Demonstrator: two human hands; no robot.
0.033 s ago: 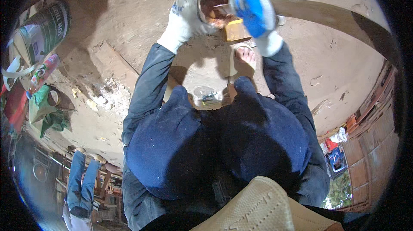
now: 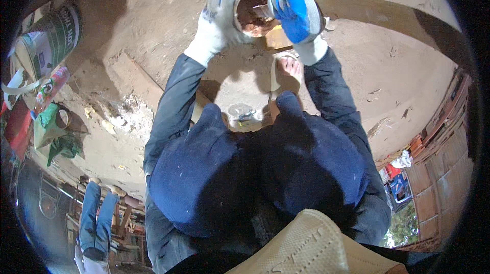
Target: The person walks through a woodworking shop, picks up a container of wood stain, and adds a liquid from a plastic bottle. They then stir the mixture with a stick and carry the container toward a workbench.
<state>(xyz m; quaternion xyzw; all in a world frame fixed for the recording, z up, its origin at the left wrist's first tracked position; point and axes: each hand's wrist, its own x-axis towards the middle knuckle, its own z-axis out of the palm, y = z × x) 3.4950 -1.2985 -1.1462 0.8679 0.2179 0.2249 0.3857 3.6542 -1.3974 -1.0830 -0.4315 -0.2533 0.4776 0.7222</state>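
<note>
At the top middle, my left hand (image 2: pixel 217 21), in a white and blue work glove, is wrapped round the left side of a round, hollow reddish-brown piece (image 2: pixel 251 2) with a rough rim. I cannot make out its material. In a matching glove, my right hand (image 2: pixel 297 13) is closed round a long, pale, flat-sided tool (image 2: pixel 367 8). Its long part runs right and bends toward the picture's rim. A short flat tip (image 2: pixel 260 11) pokes out left of my fist into the hollow. Below the piece lies a yellowish-brown block (image 2: pixel 276 40), partly covered by it.
My bare foot in a sandal (image 2: pixel 287 67) rests close below the block. Left on the dirt floor are a dark green and white bucket (image 2: pixel 53 39), a pink bottle (image 2: pixel 51 87) and a green bag (image 2: pixel 51 126). Another person's legs (image 2: pixel 97 212) are at lower left; piled boards (image 2: pixel 444 167) at right.
My right hand has shifted slightly left and up and the tool with it. The hollow piece and my left hand have moved a little downward and left.
</note>
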